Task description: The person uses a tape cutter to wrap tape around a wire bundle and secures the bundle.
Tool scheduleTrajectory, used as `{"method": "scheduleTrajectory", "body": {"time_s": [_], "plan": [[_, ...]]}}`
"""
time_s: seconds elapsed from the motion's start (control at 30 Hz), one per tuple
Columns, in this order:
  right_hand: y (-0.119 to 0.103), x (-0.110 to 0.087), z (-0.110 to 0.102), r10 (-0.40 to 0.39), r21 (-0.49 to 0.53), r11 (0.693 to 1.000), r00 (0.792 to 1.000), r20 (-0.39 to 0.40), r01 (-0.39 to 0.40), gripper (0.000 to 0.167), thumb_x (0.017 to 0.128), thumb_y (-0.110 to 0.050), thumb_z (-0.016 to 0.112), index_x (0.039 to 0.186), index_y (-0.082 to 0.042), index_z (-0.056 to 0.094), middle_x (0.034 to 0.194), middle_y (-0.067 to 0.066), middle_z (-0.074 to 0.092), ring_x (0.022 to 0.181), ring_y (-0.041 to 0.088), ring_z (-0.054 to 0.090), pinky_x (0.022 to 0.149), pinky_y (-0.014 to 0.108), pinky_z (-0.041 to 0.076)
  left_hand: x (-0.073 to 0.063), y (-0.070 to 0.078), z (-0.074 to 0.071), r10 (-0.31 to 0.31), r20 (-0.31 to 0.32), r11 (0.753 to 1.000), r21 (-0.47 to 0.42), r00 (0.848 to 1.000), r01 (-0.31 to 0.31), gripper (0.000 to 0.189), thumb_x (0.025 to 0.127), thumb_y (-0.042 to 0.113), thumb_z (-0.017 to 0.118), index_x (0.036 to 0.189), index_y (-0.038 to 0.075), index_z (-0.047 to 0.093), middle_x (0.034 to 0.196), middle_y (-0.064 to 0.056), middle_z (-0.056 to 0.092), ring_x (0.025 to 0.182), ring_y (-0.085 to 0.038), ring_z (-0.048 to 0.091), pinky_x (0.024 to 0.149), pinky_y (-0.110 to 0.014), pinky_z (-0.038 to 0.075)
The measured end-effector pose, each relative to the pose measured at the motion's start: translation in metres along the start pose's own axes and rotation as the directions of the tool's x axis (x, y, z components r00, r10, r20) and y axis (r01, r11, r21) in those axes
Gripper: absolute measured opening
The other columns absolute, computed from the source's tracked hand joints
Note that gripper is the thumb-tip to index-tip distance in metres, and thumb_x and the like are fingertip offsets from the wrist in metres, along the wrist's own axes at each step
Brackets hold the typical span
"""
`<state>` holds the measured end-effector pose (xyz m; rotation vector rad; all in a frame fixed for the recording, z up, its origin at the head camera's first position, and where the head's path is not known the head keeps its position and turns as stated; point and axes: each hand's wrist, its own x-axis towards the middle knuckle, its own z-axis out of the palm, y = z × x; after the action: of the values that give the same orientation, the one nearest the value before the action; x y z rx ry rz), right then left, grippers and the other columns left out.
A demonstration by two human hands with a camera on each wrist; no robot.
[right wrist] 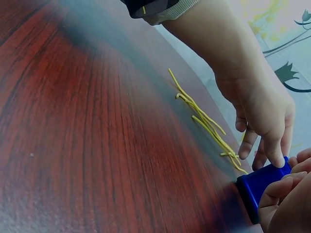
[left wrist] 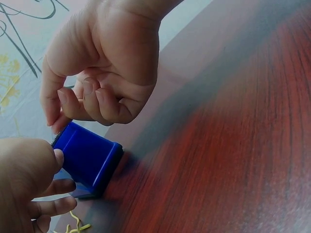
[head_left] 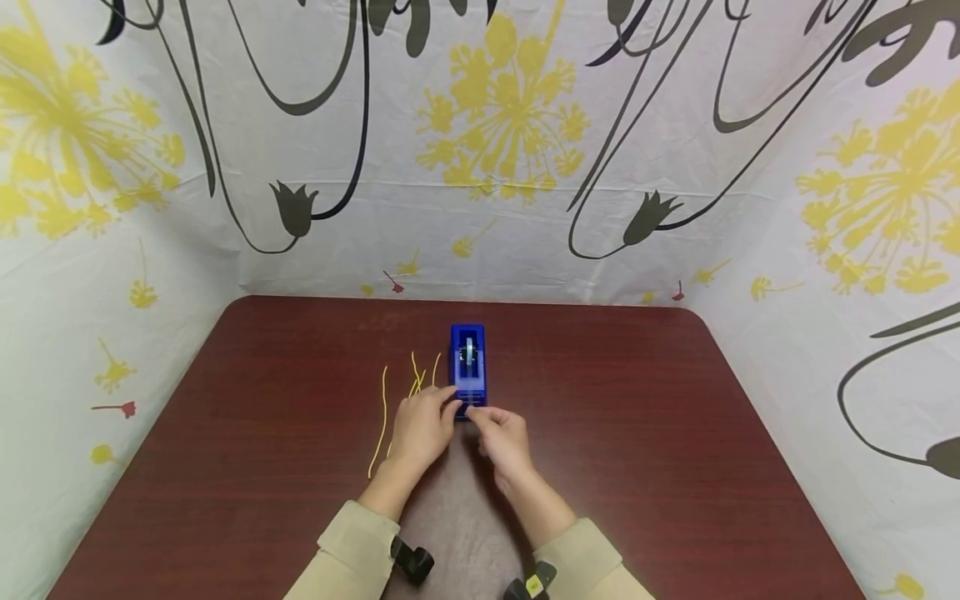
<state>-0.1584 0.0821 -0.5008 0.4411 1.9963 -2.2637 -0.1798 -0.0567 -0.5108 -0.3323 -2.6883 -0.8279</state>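
A blue tape dispenser (head_left: 455, 363) stands near the far side of the table, its tape roll (head_left: 468, 351) visible in the slot. My left hand (head_left: 422, 428) holds its near end from the left; in the right wrist view the thumb lies on the top edge and the fingers reach along the side. At the toothed cutter, my right hand (head_left: 507, 442) pinches the end of the clear tape (head_left: 471, 384) between thumb and index finger, the other fingers curled in, as the left wrist view shows. The fingertips largely hide the tape end.
Several thin yellow strings (right wrist: 209, 116) lie loose on the table to the left of the dispenser, partly behind my left hand. The dark red wooden table (head_left: 637, 433) is bordered by white patterned cloth (head_left: 525, 242) at the back and sides.
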Motion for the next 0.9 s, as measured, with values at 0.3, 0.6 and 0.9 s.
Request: {"method": "scheduleTrajectory", "body": {"time_s": [0.3,0.6,0.9], "plan": [[0.0005,-0.0023,0.0001,0.005,0.002,1.0,1.0,-0.006,-0.005,0.026,0.092,-0.011,0.07,0.097,0.015,0.069,0.05,-0.009,0.042,0.042,0.002,0.034,0.045,0.018,0.033,-0.0007,0.0011,-0.0004,0.002,-0.012,1.0,-0.004,1.0,-0.002,0.026,0.095,0.018,0.071,0.118,0.008,0.076,0.096,-0.009,0.073,0.085,-0.033,0.07,0.082,-0.049,0.053],[0.001,-0.0036,0.0003,0.008,0.005,1.0,1.0,-0.005,-0.008,0.027,0.092,-0.011,0.07,0.099,0.016,0.068,0.05,-0.009,0.042,0.042,0.002,0.034,0.045,0.018,0.032,-0.0009,0.0009,0.0005,0.008,-0.025,1.0,-0.004,1.0,-0.008,0.025,0.095,0.019,0.072,0.117,0.007,0.076,0.094,-0.009,0.073,0.083,-0.033,0.07,0.08,-0.049,0.053],[0.0012,-0.0058,0.0003,0.001,-0.003,1.0,1.0,-0.009,-0.001,0.027,0.092,-0.011,0.071,0.097,0.016,0.069,0.05,-0.009,0.043,0.043,0.003,0.035,0.044,0.018,0.032,-0.0012,0.0017,-0.0012,0.005,-0.021,1.0,-0.011,1.0,-0.005,0.025,0.095,0.018,0.072,0.117,0.007,0.076,0.094,-0.01,0.073,0.083,-0.033,0.07,0.08,-0.049,0.053]]}}
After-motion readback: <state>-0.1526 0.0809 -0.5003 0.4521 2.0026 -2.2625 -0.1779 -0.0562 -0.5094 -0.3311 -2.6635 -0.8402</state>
